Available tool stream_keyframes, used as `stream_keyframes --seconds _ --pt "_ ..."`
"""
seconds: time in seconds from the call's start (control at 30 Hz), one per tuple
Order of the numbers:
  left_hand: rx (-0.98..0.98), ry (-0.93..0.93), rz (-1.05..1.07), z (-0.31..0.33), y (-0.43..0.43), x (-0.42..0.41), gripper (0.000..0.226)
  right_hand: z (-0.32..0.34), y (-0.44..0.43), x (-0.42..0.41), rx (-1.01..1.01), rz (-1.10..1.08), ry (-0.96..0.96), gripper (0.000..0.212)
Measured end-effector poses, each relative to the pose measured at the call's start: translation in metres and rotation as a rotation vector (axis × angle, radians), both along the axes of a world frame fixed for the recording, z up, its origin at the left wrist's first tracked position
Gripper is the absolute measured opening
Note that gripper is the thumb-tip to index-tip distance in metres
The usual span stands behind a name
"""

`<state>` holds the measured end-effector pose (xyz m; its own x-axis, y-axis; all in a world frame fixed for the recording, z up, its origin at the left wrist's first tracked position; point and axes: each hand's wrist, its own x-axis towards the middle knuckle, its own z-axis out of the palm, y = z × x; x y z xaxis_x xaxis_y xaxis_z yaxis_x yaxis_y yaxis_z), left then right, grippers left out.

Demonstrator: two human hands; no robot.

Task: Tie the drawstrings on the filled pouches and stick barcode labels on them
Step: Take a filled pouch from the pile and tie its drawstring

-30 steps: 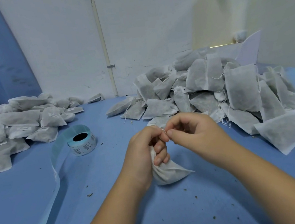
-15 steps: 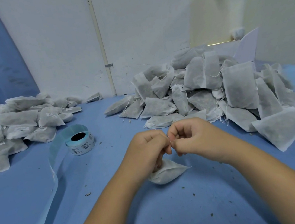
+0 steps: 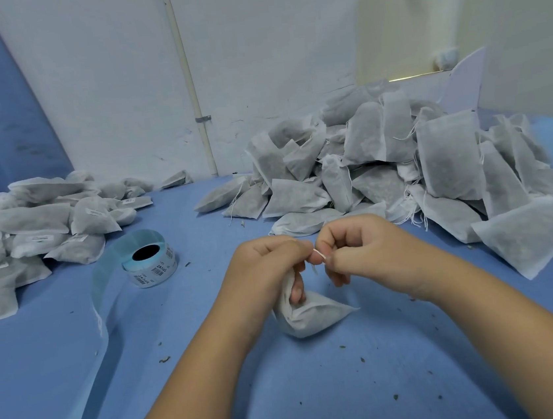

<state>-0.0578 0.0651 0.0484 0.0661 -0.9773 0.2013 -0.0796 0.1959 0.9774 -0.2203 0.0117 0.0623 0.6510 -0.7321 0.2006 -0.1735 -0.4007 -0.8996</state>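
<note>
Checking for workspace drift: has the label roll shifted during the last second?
No. The label roll keeps its place just right of the labelled pouch pile on the blue table.

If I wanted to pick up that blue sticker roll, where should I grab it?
Probably from above, pinching its round outer wall. The label roll lies flat with its hole up, and its loose backing strip curls off on the left, so come in from the right. Both hands are busy: the left hand grips a pouch, the right hand pinches its drawstring.
</note>
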Motion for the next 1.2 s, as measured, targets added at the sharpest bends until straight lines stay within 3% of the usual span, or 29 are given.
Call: stream_keyframes --seconds 0.1,0.33,0.43,0.5,0.93,1.2 --pt "0.003 0.015 0.029 -0.001 -0.001 0.001 0.027 0.001 0.000 0.000 0.010 0.008 -0.006 0.017" --pt "0.000 0.036 0.021 0.002 0.001 -0.002 0.021 0.000 -0.002 0.000 -0.012 -0.056 -0.050 0.004" --pt "-0.023 0.033 0.057 0.002 0.002 -0.004 0.024 0.000 -0.002 0.001 -0.026 -0.093 -0.134 0.013" --pt "-0.044 0.024 0.083 0.001 0.001 -0.005 0.029 0.002 -0.001 0.002 0.010 -0.092 -0.192 0.002" --pt "-0.051 -0.005 0.152 0.002 0.001 -0.009 0.036 0.000 0.004 0.008 0.082 -0.120 -0.228 0.014" --pt "-0.065 -0.054 0.160 0.000 0.002 -0.010 0.035 0.000 0.010 0.014 -0.142 -0.263 -0.154 0.022"
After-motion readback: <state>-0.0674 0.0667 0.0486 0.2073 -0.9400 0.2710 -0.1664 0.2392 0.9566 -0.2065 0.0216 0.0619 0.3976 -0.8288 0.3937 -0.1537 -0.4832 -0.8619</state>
